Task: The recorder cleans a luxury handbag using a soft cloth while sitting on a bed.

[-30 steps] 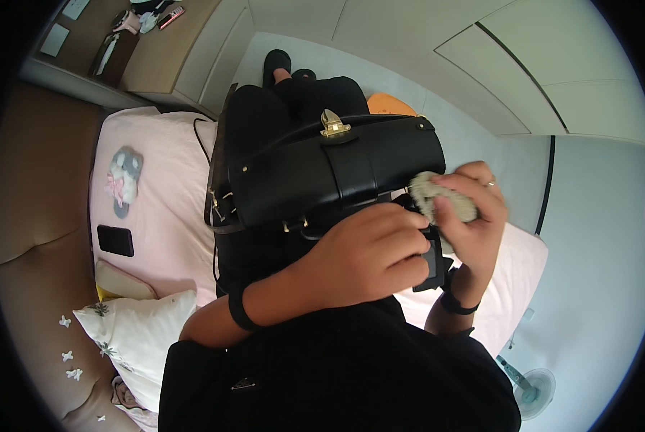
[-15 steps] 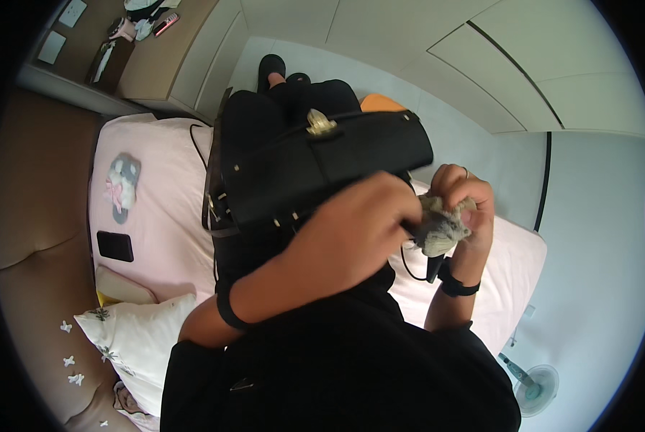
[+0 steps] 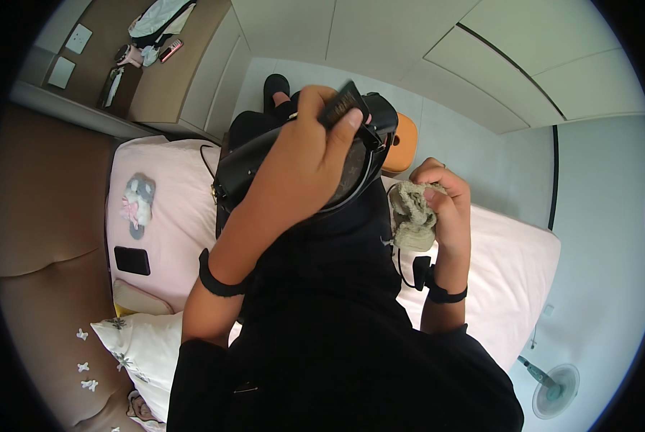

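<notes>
Pinching a dark flat case [image 3: 340, 108], the left hand [image 3: 314, 147] extends over a black bag [image 3: 240, 164] on the lap [image 3: 358, 237]; the curled right hand [image 3: 448, 203] clutches fuzzy greenish cloth [image 3: 413, 235] above the right side of the pink bed [image 3: 495, 263]. Beyond its far edge stand an orange stool [image 3: 403, 145] and pale cabinets [image 3: 384, 36].

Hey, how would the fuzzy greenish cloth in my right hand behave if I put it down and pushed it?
The fuzzy greenish cloth would likely be floppy, since it bunches into uneven folds in your right hand. Its fluffy surface suggests it wouldn't be slippery. That crumpled, lopsided shape would probably drag rather than roll.
</notes>
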Demonstrator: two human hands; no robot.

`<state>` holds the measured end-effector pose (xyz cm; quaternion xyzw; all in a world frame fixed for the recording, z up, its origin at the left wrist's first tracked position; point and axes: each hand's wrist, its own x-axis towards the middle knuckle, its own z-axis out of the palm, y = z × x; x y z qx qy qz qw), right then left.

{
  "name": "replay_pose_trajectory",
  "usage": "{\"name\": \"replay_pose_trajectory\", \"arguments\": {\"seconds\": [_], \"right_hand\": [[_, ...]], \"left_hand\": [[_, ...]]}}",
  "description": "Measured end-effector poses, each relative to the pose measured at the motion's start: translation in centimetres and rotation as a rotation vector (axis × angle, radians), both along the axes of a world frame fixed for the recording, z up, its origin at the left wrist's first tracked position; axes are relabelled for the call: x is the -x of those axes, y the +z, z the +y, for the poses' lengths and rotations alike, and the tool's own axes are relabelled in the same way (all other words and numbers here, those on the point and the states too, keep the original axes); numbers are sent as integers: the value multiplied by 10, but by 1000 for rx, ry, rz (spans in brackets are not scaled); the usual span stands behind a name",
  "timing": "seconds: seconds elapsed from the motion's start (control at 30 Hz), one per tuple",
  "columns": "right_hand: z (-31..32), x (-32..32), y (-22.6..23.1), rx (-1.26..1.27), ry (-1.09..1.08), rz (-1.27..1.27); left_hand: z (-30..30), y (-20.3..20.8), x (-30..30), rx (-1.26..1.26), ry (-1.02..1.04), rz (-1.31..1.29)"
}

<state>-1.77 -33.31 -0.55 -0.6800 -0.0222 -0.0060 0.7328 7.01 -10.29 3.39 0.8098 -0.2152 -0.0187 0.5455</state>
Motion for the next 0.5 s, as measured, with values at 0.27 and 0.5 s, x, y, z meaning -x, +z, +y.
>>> {"name": "replay_pose_trajectory", "arguments": {"seconds": [0.27, 0.5], "right_hand": [[28, -2, 12, 367, -223, -206], [58, -20, 19, 585, -389, -473]], "left_hand": [[-6, 6, -5, 511, 16, 458], [-10, 14, 3, 435, 31, 561]]}}
